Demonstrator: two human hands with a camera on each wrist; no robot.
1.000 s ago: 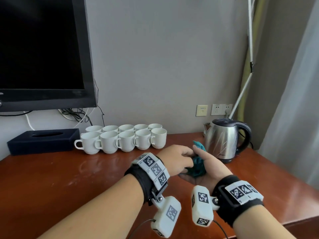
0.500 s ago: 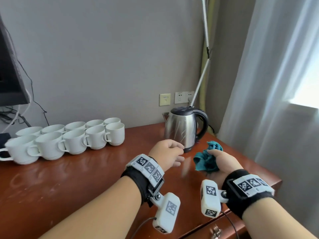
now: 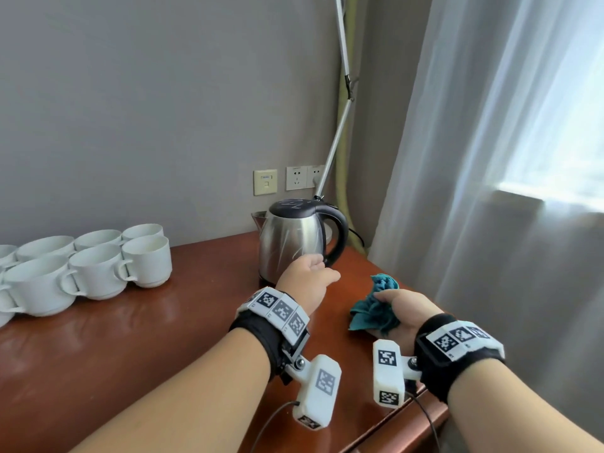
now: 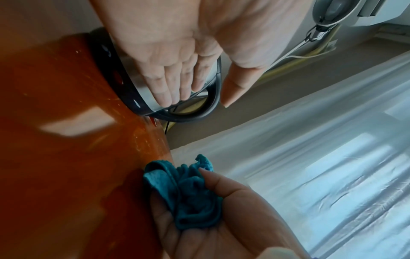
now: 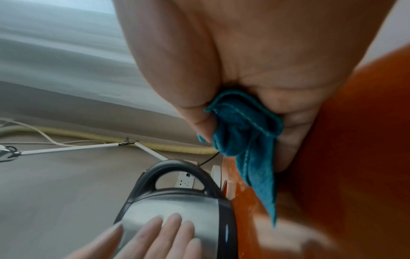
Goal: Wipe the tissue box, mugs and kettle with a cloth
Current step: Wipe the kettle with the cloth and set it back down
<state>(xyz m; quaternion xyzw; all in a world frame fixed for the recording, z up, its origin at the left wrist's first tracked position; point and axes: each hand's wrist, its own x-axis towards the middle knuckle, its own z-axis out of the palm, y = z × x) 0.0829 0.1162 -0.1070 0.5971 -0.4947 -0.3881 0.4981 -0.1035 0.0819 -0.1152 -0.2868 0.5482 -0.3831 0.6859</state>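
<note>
A steel kettle with a black lid and handle stands at the back right of the wooden table. My left hand is open. Its straight fingers lie at the kettle's steel side beside the handle, touching it or nearly so. To the right, near the table's edge, my right hand grips a bunched teal cloth, thumb on top. In the right wrist view one end of the cloth hangs loose beside the kettle. White mugs stand in two rows at the left. The tissue box is out of view.
A wall with sockets is right behind the kettle, and a thin white pole leans there. A sheer curtain hangs close to the table's right edge. The table's front right corner is under my right wrist.
My left hand let go of the cloth and reached forward to the kettle. The right hand drew the cloth off to the right. The head view swung right, losing the TV and tissue box.
</note>
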